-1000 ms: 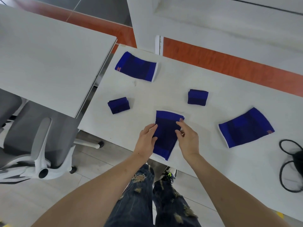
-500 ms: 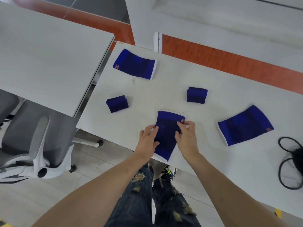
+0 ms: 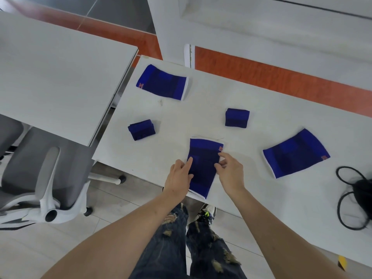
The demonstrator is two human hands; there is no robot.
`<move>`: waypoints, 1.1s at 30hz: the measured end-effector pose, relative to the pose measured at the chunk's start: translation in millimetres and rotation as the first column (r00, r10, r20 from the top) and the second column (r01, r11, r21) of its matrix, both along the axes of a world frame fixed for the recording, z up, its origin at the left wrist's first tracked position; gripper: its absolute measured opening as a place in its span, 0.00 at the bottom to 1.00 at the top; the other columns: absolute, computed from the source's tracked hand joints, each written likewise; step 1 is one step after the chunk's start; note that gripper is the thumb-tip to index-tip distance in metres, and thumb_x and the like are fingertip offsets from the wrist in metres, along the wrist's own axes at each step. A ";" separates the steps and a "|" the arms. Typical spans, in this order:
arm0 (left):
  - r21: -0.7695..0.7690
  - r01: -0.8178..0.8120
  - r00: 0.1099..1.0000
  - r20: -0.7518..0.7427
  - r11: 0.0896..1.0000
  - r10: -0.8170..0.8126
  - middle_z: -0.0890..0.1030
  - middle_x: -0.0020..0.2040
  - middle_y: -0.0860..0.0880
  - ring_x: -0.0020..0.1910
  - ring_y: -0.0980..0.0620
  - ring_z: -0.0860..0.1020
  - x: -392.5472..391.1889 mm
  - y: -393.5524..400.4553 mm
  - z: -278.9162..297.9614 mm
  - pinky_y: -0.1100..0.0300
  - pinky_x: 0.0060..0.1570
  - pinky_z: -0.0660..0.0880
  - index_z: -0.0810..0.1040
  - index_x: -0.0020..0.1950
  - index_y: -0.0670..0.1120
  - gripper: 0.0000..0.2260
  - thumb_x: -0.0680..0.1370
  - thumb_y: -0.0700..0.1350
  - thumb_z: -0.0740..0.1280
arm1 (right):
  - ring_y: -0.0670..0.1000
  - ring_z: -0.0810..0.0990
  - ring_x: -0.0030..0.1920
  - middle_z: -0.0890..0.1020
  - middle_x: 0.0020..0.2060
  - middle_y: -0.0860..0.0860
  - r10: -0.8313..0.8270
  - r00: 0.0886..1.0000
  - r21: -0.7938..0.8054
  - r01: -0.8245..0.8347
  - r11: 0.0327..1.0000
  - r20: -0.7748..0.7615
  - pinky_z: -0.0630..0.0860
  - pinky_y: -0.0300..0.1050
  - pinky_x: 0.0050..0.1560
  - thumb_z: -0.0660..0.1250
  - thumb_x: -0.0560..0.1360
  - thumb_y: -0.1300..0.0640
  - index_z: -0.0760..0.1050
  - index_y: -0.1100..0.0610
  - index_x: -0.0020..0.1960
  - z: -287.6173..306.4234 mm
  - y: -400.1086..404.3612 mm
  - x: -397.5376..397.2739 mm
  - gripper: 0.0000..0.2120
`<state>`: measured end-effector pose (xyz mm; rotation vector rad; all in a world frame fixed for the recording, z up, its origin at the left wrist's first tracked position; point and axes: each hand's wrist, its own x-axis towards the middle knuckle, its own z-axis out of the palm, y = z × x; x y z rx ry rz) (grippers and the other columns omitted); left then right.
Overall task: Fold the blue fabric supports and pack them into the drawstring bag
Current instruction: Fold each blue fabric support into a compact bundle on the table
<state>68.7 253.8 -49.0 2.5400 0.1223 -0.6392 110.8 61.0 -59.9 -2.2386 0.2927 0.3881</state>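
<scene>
A flat blue support point(image 3: 203, 166) lies at the near edge of the white table point(image 3: 201, 121), its near end over the edge. My left hand point(image 3: 180, 176) rests on its left side with fingers on the fabric. My right hand point(image 3: 230, 171) pinches its right edge. Two more flat supports lie at the far left point(image 3: 163, 82) and at the right point(image 3: 296, 154). Two folded blue bundles sit on the left point(image 3: 141, 129) and in the middle point(image 3: 237, 117). The black drawstring bag point(image 3: 362, 190) with looped cords lies at the right edge of the view, partly cut off.
A second white table point(image 3: 56, 77) stands to the left, with a grey office chair point(image 3: 40, 178) beneath its corner. An orange floor strip point(image 3: 281, 81) runs behind the table. My legs in torn jeans show below.
Both hands shifted slightly on the near support, the fingers now gripping its sides. The other supports and the bag have stayed put.
</scene>
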 end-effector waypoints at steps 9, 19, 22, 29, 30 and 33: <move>-0.302 -0.545 0.838 -0.194 0.782 0.510 0.70 0.66 0.46 0.47 0.56 0.75 46.3 -16.6 17.3 0.57 0.52 0.72 0.61 0.79 0.48 0.22 0.85 0.44 0.60 | 0.50 0.83 0.44 0.82 0.45 0.50 0.030 0.999 0.024 -0.029 0.999 -0.036 0.82 0.53 0.53 0.71 0.79 0.60 0.77 0.52 0.68 6.1 -3.4 3.5 0.18; -0.331 -0.574 0.815 -0.323 0.749 0.481 0.76 0.59 0.45 0.54 0.48 0.75 57.4 -38.6 19.6 0.52 0.54 0.72 0.68 0.62 0.45 0.08 0.85 0.42 0.53 | 0.51 0.83 0.50 0.82 0.52 0.50 -0.085 0.987 0.184 0.109 0.977 -0.135 0.81 0.49 0.51 0.69 0.80 0.58 0.75 0.51 0.66 14.8 -8.8 1.2 0.15; -0.506 -0.501 0.864 -0.254 0.702 0.434 0.77 0.59 0.49 0.57 0.48 0.77 51.0 -34.8 33.8 0.52 0.57 0.75 0.68 0.63 0.49 0.09 0.85 0.41 0.53 | 0.48 0.79 0.57 0.79 0.58 0.47 -0.168 0.962 0.294 0.227 0.928 -0.214 0.73 0.42 0.53 0.65 0.83 0.50 0.68 0.52 0.74 26.6 -10.1 5.4 0.21; -0.725 -0.467 0.872 -0.285 0.506 0.397 0.76 0.64 0.49 0.62 0.47 0.77 51.5 -40.7 62.0 0.51 0.59 0.77 0.66 0.63 0.55 0.13 0.80 0.43 0.59 | 0.52 0.83 0.60 0.85 0.58 0.47 -0.187 0.967 0.550 0.253 0.796 -0.173 0.80 0.59 0.62 0.61 0.83 0.57 0.77 0.47 0.67 51.5 -6.9 21.0 0.15; -0.735 -0.470 0.868 -0.285 0.489 0.407 0.75 0.64 0.49 0.62 0.47 0.76 55.4 -41.9 66.7 0.53 0.57 0.77 0.66 0.63 0.54 0.13 0.80 0.43 0.60 | 0.52 0.83 0.60 0.85 0.58 0.47 -0.200 0.969 0.555 0.246 0.795 -0.143 0.81 0.57 0.62 0.60 0.83 0.59 0.76 0.46 0.68 59.7 -7.0 24.4 0.17; -0.767 -0.441 0.872 -0.241 0.466 0.427 0.74 0.65 0.48 0.64 0.49 0.75 65.7 -42.6 75.9 0.57 0.59 0.76 0.65 0.65 0.52 0.16 0.78 0.47 0.60 | 0.49 0.83 0.60 0.84 0.59 0.47 -0.249 0.967 0.595 0.230 0.770 -0.052 0.81 0.48 0.60 0.61 0.84 0.60 0.75 0.48 0.69 83.2 -8.1 34.9 0.16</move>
